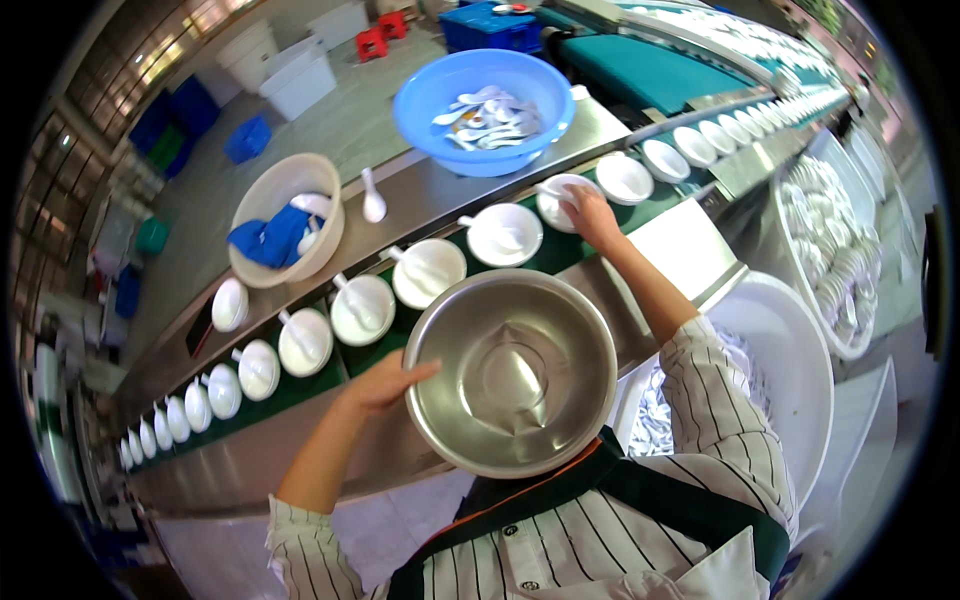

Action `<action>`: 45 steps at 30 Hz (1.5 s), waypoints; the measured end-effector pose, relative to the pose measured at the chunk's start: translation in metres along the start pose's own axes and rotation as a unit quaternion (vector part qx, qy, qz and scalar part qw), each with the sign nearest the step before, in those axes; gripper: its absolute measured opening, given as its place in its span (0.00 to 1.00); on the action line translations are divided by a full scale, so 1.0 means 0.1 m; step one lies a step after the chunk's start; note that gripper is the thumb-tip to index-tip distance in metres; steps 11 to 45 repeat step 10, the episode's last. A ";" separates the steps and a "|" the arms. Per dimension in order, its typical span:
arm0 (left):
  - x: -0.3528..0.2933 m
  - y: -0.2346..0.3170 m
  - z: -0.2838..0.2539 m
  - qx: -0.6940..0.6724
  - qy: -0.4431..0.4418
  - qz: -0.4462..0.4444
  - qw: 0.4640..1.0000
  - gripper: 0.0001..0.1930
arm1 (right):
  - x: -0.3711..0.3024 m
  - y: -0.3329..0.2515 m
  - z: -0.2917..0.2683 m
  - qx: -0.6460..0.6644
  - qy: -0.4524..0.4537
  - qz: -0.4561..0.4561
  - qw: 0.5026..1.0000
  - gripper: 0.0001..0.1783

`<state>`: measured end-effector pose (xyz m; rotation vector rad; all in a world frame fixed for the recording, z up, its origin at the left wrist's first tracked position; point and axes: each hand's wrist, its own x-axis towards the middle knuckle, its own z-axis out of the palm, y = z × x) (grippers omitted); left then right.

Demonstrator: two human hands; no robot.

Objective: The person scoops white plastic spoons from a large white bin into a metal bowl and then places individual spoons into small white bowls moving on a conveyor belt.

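My left hand [392,382] grips the left rim of a wide stainless steel basin [510,300], its thumb over the edge. The basin is close to my body, and its bare shiny bottom shows. My right hand [592,215] reaches over the green conveyor belt, fingers closed on a white spoon [553,192] in a white bowl [556,214]. To the left of that bowl, a line of white bowls on the belt, such as this near bowl [430,273], each has a white spoon in it. Bowls to the right, such as this bowl [625,180], show no spoon.
Across the belt, a steel ledge holds a blue tub [420,120] of spoons, a lone upright spoon [372,200] and a cream tub [335,225] with blue cloth. At my right are a white tub [800,400] with spoons and a bin [862,350] of stacked white dishes.
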<state>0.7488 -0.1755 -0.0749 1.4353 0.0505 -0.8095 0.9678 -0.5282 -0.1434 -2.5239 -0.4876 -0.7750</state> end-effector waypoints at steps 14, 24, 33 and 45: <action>0.07 0.07 0.23 0.025 -0.002 -0.012 1.000 0.34 | -2.29 -1.14 -1.65 0.503 -0.014 0.404 0.764 0.19; 0.07 0.07 0.23 0.025 -0.002 -0.012 1.000 0.34 | -2.29 -1.14 -1.65 0.503 -0.014 0.404 0.764 0.19; 0.07 0.07 0.23 0.025 -0.002 -0.012 1.000 0.34 | -2.29 -1.14 -1.65 0.503 -0.014 0.404 0.764 0.19; 0.07 0.07 0.23 0.025 -0.002 -0.012 1.000 0.34 | -2.29 -1.14 -1.65 0.503 -0.014 0.404 0.764 0.19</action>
